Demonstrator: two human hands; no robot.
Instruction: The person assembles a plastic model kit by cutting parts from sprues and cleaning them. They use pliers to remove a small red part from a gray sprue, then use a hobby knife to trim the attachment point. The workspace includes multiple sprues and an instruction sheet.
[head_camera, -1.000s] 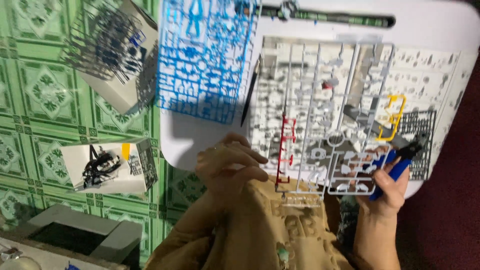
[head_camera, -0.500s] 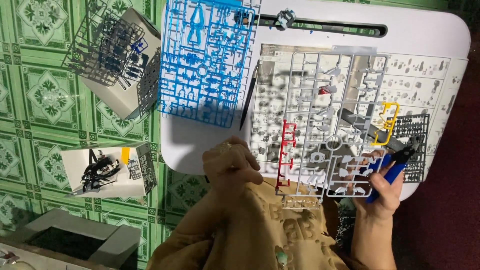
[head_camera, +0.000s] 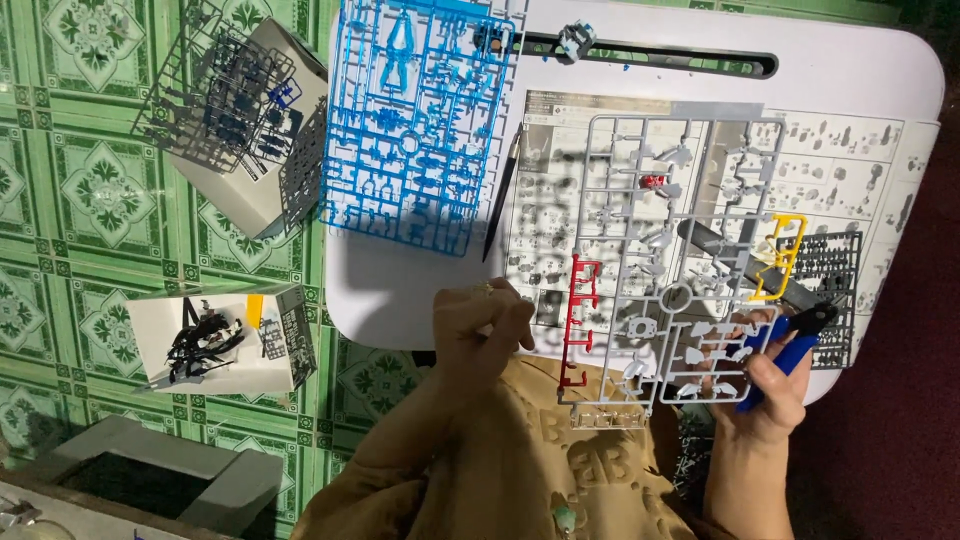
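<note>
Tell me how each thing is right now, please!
left hand: curled shut, contents unclear
right hand: gripping blue-handled cutters
grey parts frame: flat on manual, beside cutters
blue parts frame: lying flat
white table: covered with frames
small box: open, dark parts inside

- Left hand (head_camera: 480, 325) sits low at centre, about seven o'clock from the frame's middle, fingers curled inward with the tips bunched toward the thumb.
- Left forearm, in a tan sleeve, runs down toward six o'clock.
- Right hand (head_camera: 765, 385) lies at about four o'clock, fingers wrapped in a closed grip, thumb on top.
- Right forearm is bare and drops toward five o'clock.
</note>
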